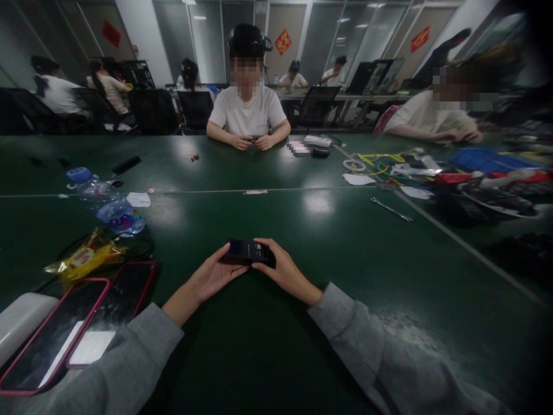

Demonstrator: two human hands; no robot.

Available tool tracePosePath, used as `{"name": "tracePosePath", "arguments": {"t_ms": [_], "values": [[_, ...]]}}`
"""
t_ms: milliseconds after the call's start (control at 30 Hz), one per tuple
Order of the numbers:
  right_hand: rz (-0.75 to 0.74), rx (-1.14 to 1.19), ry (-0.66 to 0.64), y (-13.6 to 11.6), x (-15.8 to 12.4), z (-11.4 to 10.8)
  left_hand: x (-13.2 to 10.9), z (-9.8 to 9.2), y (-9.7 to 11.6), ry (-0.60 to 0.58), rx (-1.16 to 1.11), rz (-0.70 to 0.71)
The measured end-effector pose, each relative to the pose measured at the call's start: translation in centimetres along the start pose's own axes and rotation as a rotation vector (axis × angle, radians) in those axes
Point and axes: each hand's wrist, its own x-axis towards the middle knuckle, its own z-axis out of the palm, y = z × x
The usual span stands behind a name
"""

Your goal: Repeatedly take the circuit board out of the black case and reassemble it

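A small black box-like device [247, 252] rests low over the dark green table [302, 230], held between both of my hands. My left hand [211, 275] grips its left end, thumb on top and fingers curled beneath. My right hand [280, 268] wraps around its right end, fingers closed over the far edge. Both of my forearms wear grey sleeves.
Two phones in red cases [82, 323] lie at my left beside a white object [21, 323], a yellow snack packet [84, 257] and a lying water bottle [106, 202]. A wrench [391, 208] and a cluttered pile with a blue tray [484, 160] sit at right. A person opposite [247, 109] holds a similar dark item.
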Motion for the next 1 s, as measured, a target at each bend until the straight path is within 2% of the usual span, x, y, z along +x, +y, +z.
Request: {"name": "tracePosePath", "arguments": {"t_ms": [400,1000], "values": [[-0.013,-0.009,0.01,0.09,0.08,0.12,0.66,-0.68,0.06,-0.082,-0.023,-0.026],[-0.026,0.022,-0.018,0.05,0.09,-0.01,0.46,-0.69,0.19,-0.05,-0.068,-0.059]]}}
